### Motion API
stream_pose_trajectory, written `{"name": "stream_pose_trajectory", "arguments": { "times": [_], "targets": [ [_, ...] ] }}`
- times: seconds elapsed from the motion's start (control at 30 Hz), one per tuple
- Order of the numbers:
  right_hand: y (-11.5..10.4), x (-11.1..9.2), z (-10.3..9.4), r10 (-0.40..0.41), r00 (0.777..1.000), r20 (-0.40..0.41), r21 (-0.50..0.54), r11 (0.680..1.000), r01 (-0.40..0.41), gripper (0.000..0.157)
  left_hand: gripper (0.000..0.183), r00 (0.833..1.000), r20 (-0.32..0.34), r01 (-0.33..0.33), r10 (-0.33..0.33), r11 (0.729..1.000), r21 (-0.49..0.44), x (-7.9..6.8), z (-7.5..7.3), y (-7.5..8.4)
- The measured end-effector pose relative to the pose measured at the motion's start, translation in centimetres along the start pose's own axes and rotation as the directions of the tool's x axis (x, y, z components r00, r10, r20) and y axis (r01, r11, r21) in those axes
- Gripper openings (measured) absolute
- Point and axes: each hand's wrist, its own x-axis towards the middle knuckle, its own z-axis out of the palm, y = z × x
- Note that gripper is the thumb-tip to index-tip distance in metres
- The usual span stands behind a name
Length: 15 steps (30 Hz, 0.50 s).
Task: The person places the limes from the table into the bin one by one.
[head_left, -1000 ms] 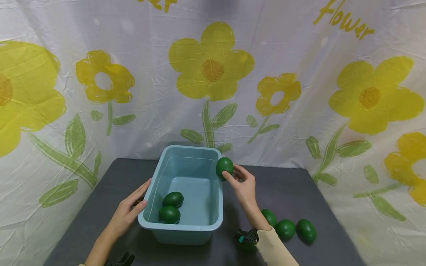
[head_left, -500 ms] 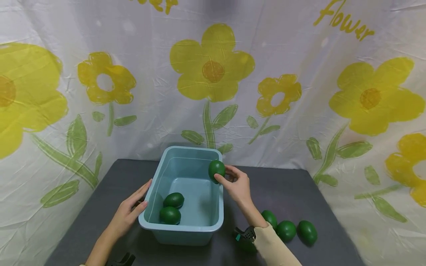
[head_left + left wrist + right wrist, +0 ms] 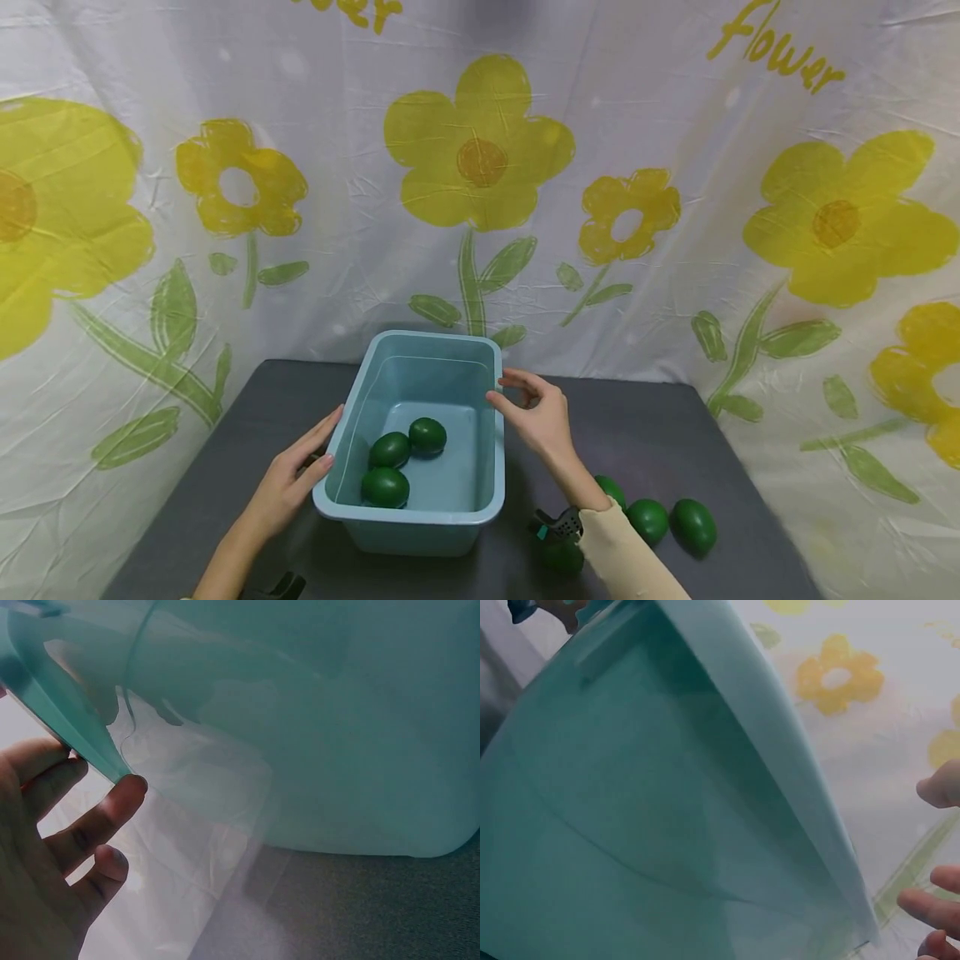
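A pale blue plastic tub point(image 3: 408, 537) stands on the dark table. Inside it lie three smooth, dark green, lime-like fruits: one near the middle point(image 3: 427, 437), one beside it point(image 3: 389, 451) and one nearer the front point(image 3: 386, 487). My left hand point(image 3: 279, 492) touches the tub's left rim with its fingers extended; in the left wrist view its fingertips point(image 3: 133, 786) lie along the rim's edge. My right hand point(image 3: 542, 417) is at the right rim with nothing in it, thumb and fingers spread apart. The right wrist view shows those fingers point(image 3: 930, 909) past the rim.
More of the green fruits lie on the table right of the tub, one at the far right point(image 3: 693, 527), one beside it point(image 3: 649, 521) and others partly hidden by my right forearm point(image 3: 626, 550). A flower-printed cloth point(image 3: 645, 317) hangs behind the table.
My right hand carried a green fruit leftward over the tub's right rim and let it go; it now lies in the tub. The hand has drawn back slightly right. My left hand has stayed.
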Motion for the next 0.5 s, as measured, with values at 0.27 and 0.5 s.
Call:
{"name": "stream_pose_trajectory", "arguments": {
  "times": [0.27,0.5],
  "targets": [
    [0.5,-0.3,-1.0,-0.031,0.999,-0.015,-0.024,0.999,0.03,0.04,0.06,1.0,-0.002,0.001,-0.001,1.0,0.005,0.0,0.0,0.2],
    [1.1,-1.2,-2.4,-0.005,1.0,-0.013,-0.047,0.999,0.004,0.042,0.061,1.0,0.008,0.009,-0.009,1.0,0.002,0.1,-0.1,0.2]
  ]
}}
